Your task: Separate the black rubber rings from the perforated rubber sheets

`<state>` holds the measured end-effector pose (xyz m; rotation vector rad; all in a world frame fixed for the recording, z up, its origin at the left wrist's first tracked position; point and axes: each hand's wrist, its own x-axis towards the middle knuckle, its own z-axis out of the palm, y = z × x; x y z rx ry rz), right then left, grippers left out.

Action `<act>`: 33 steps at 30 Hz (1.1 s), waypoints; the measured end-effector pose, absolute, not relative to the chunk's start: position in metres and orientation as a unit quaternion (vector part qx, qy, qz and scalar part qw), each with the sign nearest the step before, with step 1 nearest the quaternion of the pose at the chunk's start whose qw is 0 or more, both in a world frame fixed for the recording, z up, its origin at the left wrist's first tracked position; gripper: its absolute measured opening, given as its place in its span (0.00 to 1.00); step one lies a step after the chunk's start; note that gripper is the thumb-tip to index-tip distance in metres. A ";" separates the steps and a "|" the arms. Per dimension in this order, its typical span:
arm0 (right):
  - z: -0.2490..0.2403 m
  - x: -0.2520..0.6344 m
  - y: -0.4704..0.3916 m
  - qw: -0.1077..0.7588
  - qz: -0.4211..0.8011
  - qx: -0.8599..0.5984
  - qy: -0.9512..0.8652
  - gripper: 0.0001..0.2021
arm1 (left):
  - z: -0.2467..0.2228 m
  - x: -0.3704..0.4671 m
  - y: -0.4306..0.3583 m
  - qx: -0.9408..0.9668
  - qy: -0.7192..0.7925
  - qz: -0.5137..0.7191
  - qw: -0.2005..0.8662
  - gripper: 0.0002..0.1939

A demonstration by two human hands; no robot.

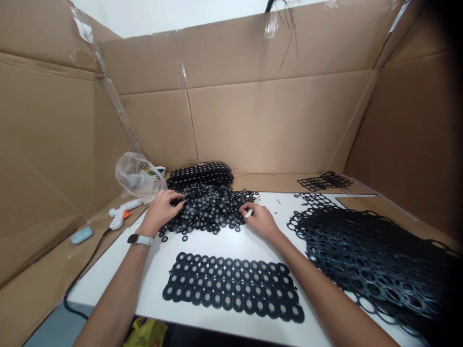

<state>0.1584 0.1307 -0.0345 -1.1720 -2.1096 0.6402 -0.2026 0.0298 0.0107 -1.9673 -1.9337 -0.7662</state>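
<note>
A heap of small black rings (208,207) lies on the white table. At its left edge is my left hand (167,208), thumb and fingers apart, touching or just over the rings; I see nothing held in it. My right hand (259,219) is closed around a slim white tool (249,213) at the heap's right edge. A thin pointed end shows beyond the fingers, but the tool's kind is unclear. Nearer to me, a flat black sheet of joined discs with pale round centres (231,284) lies between my forearms.
Black ring-mesh sheets (372,255) are piled at the right, with smaller mesh pieces (325,180) behind. Folded dotted black sheets (200,173) stand behind the heap. At left are a clear plastic bag (135,176), a corded white glue gun (121,214) and a light-blue case (82,235). Cardboard walls (275,120) enclose the table.
</note>
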 end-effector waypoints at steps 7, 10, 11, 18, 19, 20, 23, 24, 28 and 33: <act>-0.030 0.157 0.128 0.307 0.247 -0.455 -0.799 0.12 | 0.011 -0.204 0.031 -0.685 -0.664 -0.267 0.135 0.11; -0.029 0.158 0.128 0.309 0.245 -0.447 -0.803 0.13 | 0.012 -0.203 0.030 -0.681 -0.665 -0.278 0.130 0.08; -0.029 0.158 0.128 0.310 0.244 -0.445 -0.804 0.12 | 0.013 -0.203 0.029 -0.679 -0.666 -0.281 0.127 0.07; -0.031 0.158 0.129 0.308 0.237 -0.450 -0.804 0.12 | 0.019 -0.197 0.025 -0.675 -0.663 -0.302 0.115 0.03; -0.032 0.158 0.129 0.309 0.237 -0.450 -0.804 0.12 | 0.020 -0.196 0.025 -0.673 -0.661 -0.308 0.120 0.03; -0.032 0.158 0.129 0.310 0.237 -0.449 -0.804 0.12 | 0.020 -0.196 0.025 -0.671 -0.658 -0.316 0.127 0.03; -0.033 0.158 0.130 0.311 0.238 -0.444 -0.806 0.13 | 0.020 -0.195 0.026 -0.660 -0.650 -0.345 0.153 0.05; -0.032 0.158 0.129 0.311 0.238 -0.444 -0.806 0.13 | 0.019 -0.194 0.027 -0.654 -0.648 -0.355 0.162 0.06; -0.031 0.158 0.129 0.308 0.238 -0.449 -0.804 0.13 | 0.016 -0.193 0.033 -0.639 -0.643 -0.379 0.186 0.07; -0.031 0.158 0.129 0.310 0.241 -0.448 -0.803 0.12 | 0.015 -0.184 0.041 -0.642 -0.639 -0.380 0.185 0.08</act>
